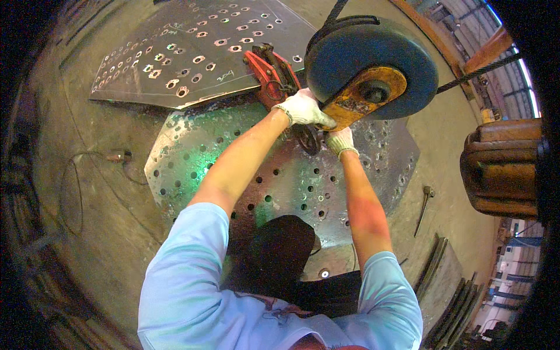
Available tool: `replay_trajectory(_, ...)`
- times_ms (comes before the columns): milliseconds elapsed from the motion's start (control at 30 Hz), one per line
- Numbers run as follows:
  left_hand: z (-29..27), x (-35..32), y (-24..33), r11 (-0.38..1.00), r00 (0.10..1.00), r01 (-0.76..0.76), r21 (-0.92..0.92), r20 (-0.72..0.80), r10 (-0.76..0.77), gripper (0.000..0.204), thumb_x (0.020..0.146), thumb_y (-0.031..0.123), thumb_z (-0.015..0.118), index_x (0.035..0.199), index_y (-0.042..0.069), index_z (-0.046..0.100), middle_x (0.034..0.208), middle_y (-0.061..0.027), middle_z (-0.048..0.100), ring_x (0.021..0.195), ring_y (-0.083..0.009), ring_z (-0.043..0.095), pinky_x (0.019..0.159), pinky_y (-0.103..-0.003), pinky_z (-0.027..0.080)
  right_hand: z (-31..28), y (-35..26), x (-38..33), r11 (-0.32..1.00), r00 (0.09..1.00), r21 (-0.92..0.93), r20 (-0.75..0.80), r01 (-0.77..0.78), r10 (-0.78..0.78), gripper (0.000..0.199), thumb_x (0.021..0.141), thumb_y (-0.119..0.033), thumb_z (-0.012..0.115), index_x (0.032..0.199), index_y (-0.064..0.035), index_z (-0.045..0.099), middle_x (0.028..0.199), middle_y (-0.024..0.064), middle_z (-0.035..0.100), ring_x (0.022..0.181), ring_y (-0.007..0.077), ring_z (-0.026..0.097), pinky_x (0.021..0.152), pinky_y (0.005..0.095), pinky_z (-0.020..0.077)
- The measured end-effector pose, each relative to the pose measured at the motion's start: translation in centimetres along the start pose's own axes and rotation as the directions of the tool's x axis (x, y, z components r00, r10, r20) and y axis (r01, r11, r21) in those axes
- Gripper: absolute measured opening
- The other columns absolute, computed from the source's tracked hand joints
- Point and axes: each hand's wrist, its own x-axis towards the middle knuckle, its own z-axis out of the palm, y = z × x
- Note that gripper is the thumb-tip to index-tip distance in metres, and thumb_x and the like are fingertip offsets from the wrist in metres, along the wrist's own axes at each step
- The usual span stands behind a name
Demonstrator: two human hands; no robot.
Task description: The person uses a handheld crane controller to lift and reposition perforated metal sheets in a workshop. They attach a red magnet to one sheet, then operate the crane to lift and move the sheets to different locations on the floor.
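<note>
The pulley (359, 55) hangs over the holed plate (280, 195), its yellow arm (356, 104) pointing lower left, long axis slanting up to the right. The left hand (302, 109) touches the arm's low end, the right hand (340, 142) just beneath; I cannot tell whether either grips

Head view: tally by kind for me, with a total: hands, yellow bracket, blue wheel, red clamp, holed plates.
Hands: 2 (left hand, right hand)
Yellow bracket: 1
Blue wheel: 1
Red clamp: 1
Holed plates: 2 (upper plate, lower plate)
Total: 7
</note>
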Motion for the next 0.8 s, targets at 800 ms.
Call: replay_trajectory(800, -2.5, -3.0, 1.0, 0.954, 0.994, 0.080, -0.290, 0.096, -0.055, 0.090, 0.058, 0.034, 0.093, 0.129, -0.004, 0.052, 0.126, -0.0123, 0.061, 0.112, -0.0235, 0.059, 0.102, -0.037, 0.045, -54.4, -9.1, -7.6, 0.211, 0.775, 0.836, -0.548, 0.506, 0.315, 0.042, 0.092, -0.031, 0.063, 0.123, -0.0041, 0.056, 0.115, 0.0069, 0.065, 0.105, 0.0221, 0.060, 0.092, 0.0382, 0.0488)
